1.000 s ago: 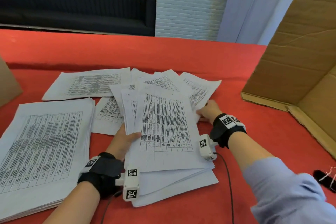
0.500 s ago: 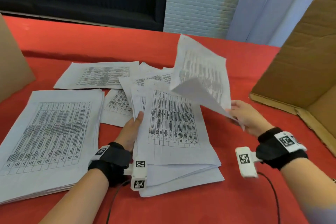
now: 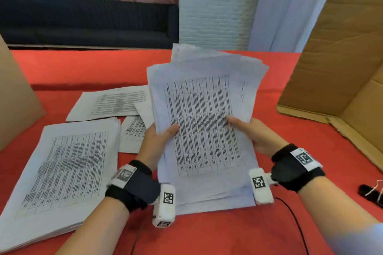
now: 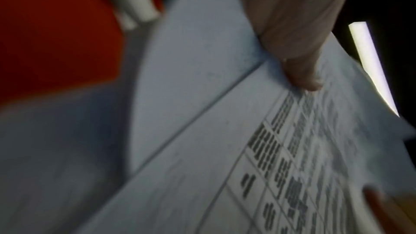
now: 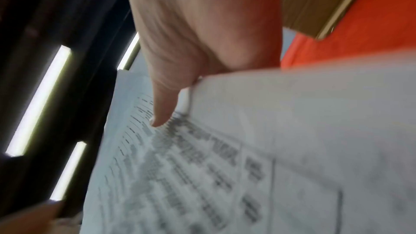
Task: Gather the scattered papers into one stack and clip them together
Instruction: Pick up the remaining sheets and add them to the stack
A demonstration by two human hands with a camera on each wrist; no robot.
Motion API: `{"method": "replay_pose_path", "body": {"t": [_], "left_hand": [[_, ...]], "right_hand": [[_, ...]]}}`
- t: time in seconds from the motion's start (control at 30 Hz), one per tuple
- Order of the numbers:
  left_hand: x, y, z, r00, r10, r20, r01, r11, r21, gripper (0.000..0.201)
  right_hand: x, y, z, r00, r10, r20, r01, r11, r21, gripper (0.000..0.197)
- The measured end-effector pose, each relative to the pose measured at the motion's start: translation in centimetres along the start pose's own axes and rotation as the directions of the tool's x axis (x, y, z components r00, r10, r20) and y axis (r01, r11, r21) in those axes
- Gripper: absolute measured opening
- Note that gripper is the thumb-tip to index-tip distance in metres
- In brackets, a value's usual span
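A bundle of printed papers [image 3: 204, 122] is tilted up off the red table, its sheets fanned unevenly at the top. My left hand [image 3: 159, 138] grips its left edge with the thumb on the printed face. My right hand [image 3: 248, 130] grips the right edge the same way. Both wrist views are blurred and show a thumb [image 4: 301, 74] pressed on the bundle [image 4: 247, 149], and the right thumb [image 5: 164, 106] on the bundle [image 5: 225, 166]. A thick stack of papers [image 3: 62, 172] lies flat at the left. Loose sheets [image 3: 112, 103] lie behind it. A black binder clip [image 3: 372, 193] lies at the right edge.
Open cardboard boxes stand at the right [image 3: 342, 58] and at the left edge [image 3: 14, 99]. A thin black cable [image 3: 294, 221] runs from my right wrist across the red tablecloth [image 3: 93, 68]. A dark sofa and a white wall lie beyond the table.
My right hand laid its lifted sheet onto the pile. Both hands have now taken the pile by its sides and raised it off the table, tilted upright.
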State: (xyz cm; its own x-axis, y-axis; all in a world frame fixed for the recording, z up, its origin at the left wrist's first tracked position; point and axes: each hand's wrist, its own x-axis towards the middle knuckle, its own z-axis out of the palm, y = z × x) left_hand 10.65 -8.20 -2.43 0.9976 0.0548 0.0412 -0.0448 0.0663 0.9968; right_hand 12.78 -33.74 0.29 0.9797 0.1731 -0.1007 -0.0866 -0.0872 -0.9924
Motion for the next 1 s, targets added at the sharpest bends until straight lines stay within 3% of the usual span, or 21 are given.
{"method": "replay_pose_path", "body": {"t": [0.07, 0.13, 0.2, 0.27, 0.37, 0.43, 0.5, 0.57, 0.67, 0.73, 0.87, 0.93, 0.97, 1.0], "left_hand": [[-0.1, 3.9, 0.3, 0.980, 0.184, 0.072, -0.193, 0.970, 0.148, 0.061], [0.3, 7.8, 0.2, 0.941, 0.322, 0.105, -0.337, 0.920, 0.198, 0.063], [1.0, 10.8, -0.5, 0.933, 0.357, 0.053, -0.361, 0.920, 0.152, 0.070], [2.2, 12.7, -1.7, 0.936, 0.347, 0.057, -0.350, 0.934, 0.067, 0.069], [3.0, 12.6, -2.7, 0.944, 0.307, 0.123, -0.317, 0.945, 0.077, 0.061], [3.4, 10.8, -2.9, 0.959, 0.278, 0.054, -0.283, 0.950, 0.134, 0.066], [4.2, 7.8, -3.0, 0.955, 0.276, -0.105, -0.260, 0.955, 0.142, 0.072], [4.4, 5.5, -2.4, 0.919, 0.292, -0.264, -0.262, 0.955, 0.142, 0.079], [4.0, 6.4, -0.2, 0.797, 0.442, -0.413, -0.401, 0.897, 0.186, 0.035], [3.6, 9.7, 1.2, 0.684, 0.618, -0.388, -0.538, 0.786, 0.305, 0.019], [3.1, 15.4, 1.9, 0.480, 0.840, -0.253, -0.714, 0.542, 0.444, 0.029], [3.0, 15.9, 0.7, 0.467, 0.845, -0.261, -0.729, 0.535, 0.427, 0.020], [3.2, 15.2, -0.2, 0.504, 0.826, -0.253, -0.721, 0.564, 0.403, 0.013], [3.4, 14.0, -1.1, 0.571, 0.784, -0.243, -0.687, 0.619, 0.381, 0.010]], "right_hand": [[-0.1, -3.3, 1.3, 0.979, -0.199, -0.043, 0.199, 0.980, -0.009, 0.068], [-0.4, -6.9, 2.4, 0.906, -0.420, -0.055, 0.414, 0.906, -0.093, 0.037], [-0.3, -9.9, 3.0, 0.851, -0.523, -0.045, 0.514, 0.848, -0.129, 0.028], [0.3, -11.3, 2.9, 0.822, -0.567, -0.041, 0.562, 0.821, -0.100, 0.023], [1.5, -10.8, 2.5, 0.843, -0.530, -0.086, 0.532, 0.847, -0.005, 0.040], [1.8, -9.1, 2.9, 0.866, -0.491, -0.095, 0.495, 0.868, 0.037, 0.043], [2.1, -7.1, 3.6, 0.900, -0.424, -0.106, 0.433, 0.898, 0.084, 0.052], [2.4, -5.7, 4.8, 0.924, -0.373, -0.086, 0.380, 0.919, 0.104, 0.058], [2.3, -7.1, 6.8, 0.890, -0.435, -0.140, 0.449, 0.888, 0.096, 0.046], [1.8, -9.9, 7.7, 0.824, -0.534, -0.191, 0.555, 0.828, 0.080, 0.038], [1.1, -14.9, 8.1, 0.719, -0.673, -0.174, 0.687, 0.726, 0.032, 0.021], [1.0, -15.1, 7.4, 0.701, -0.686, -0.195, 0.697, 0.717, -0.013, 0.021], [1.2, -14.3, 6.7, 0.711, -0.671, -0.211, 0.684, 0.729, -0.014, 0.024], [1.4, -13.1, 6.1, 0.734, -0.642, -0.223, 0.658, 0.753, 0.000, 0.026]]}}
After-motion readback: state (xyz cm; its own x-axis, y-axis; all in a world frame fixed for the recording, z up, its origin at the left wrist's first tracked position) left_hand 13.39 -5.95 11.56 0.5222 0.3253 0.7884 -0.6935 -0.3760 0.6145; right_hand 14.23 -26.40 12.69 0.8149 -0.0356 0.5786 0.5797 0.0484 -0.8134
